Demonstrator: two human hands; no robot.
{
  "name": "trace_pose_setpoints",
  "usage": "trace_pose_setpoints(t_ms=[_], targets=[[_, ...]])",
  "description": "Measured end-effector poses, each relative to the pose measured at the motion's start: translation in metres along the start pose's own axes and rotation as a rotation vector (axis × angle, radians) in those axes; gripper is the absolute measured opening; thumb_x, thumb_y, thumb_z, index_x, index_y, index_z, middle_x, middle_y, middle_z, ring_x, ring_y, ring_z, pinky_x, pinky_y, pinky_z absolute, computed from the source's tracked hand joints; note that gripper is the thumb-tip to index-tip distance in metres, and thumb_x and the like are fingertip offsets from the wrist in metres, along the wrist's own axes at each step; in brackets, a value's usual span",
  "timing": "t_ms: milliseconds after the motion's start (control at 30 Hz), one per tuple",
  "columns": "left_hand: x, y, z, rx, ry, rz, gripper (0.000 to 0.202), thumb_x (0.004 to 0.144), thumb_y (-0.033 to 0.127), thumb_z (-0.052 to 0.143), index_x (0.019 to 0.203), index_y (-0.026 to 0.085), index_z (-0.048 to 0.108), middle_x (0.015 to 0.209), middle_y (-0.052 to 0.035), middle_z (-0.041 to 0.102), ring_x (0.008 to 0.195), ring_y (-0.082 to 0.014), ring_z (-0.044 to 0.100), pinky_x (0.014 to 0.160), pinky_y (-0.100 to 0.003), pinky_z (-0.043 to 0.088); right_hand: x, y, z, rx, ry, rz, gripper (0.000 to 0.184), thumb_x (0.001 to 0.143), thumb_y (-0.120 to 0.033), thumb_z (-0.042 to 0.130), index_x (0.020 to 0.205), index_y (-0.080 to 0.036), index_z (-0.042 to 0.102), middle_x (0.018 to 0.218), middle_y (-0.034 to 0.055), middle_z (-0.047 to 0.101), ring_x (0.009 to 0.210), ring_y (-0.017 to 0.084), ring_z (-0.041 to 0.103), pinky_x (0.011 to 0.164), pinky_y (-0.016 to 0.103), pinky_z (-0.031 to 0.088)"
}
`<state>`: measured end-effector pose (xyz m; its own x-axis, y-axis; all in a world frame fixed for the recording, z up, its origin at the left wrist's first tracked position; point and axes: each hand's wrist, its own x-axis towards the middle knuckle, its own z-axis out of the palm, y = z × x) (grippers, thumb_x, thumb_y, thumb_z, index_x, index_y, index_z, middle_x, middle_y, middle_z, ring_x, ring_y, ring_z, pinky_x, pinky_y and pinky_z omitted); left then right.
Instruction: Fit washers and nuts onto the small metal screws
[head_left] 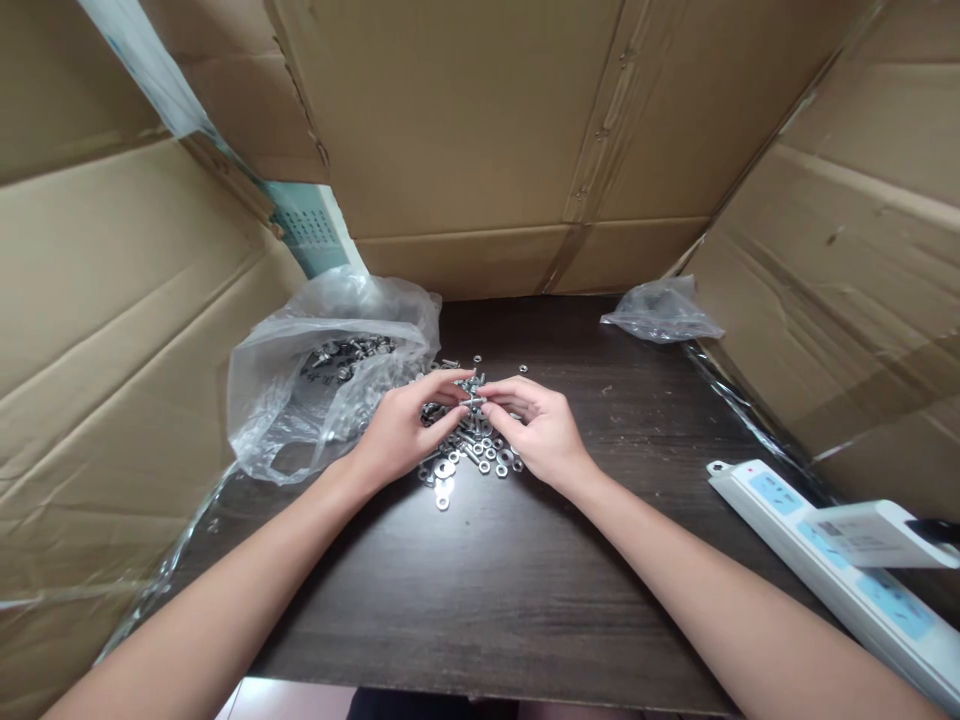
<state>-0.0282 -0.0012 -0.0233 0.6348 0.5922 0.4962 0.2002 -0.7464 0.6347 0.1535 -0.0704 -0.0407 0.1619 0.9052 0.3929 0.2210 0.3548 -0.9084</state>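
Note:
Over a loose pile of nuts, washers and bolts [472,447], a small metal bolt [473,402] lies level between my two hands. My right hand [541,432] pinches its right end with thumb and fingertips. The thumb and fingers of my left hand [409,420] close around the left end. Whether a nut or washer sits on the bolt is too small to tell. A few washers and nuts [442,503] lie nearer to me, below the pile.
An open clear plastic bag [259,375] with more hardware stands left of the pile. A crumpled clear bag [664,310] lies at the back right. On the right, a white power strip [757,500] holds a plugged-in adapter [870,530]. Cardboard walls [480,130] enclose the dark table [450,610].

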Motion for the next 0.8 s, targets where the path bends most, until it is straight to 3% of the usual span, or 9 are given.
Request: trace_pose_setpoints(t_ms=[100,533,800], targets=[[-0.0006,-0.0017,0.0004,0.001,-0.004,0.002,0.035,0.091,0.019,0.063,0.126,0.017,0.059,0.1,-0.0048,0.074,0.088,-0.0151,0.073,0.085,-0.028,0.061,-0.0005,0.0004,0.0007,-0.021,-0.013,-0.002,0.016,0.084,-0.022,0.068,0.099,-0.019,0.074,0.097,0.0061,0.073,0.086,0.018,0.073,0.081,0.032,0.062],[-0.002,0.0004,0.0045,0.054,0.036,0.021,0.03,0.094,0.018,0.061,0.124,0.018,0.059,0.1,-0.004,0.073,0.089,-0.0142,0.072,0.087,-0.027,0.059,-0.0027,-0.005,-0.0048,-0.415,-0.034,-0.384,0.024,0.092,-0.012,0.053,0.106,-0.022,0.07,0.095,0.004,0.072,0.086,0.017,0.068,0.08,0.032,0.057],[-0.0021,0.0041,0.004,0.061,0.065,0.021,0.024,0.092,0.015,0.062,0.115,0.017,0.058,0.099,-0.0028,0.072,0.088,-0.0134,0.072,0.085,-0.025,0.058,-0.0009,-0.008,-0.0054,-0.387,-0.055,-0.329,0.017,0.095,-0.02,0.056,0.107,-0.02,0.068,0.1,0.0051,0.073,0.087,0.017,0.07,0.082,0.031,0.057]])
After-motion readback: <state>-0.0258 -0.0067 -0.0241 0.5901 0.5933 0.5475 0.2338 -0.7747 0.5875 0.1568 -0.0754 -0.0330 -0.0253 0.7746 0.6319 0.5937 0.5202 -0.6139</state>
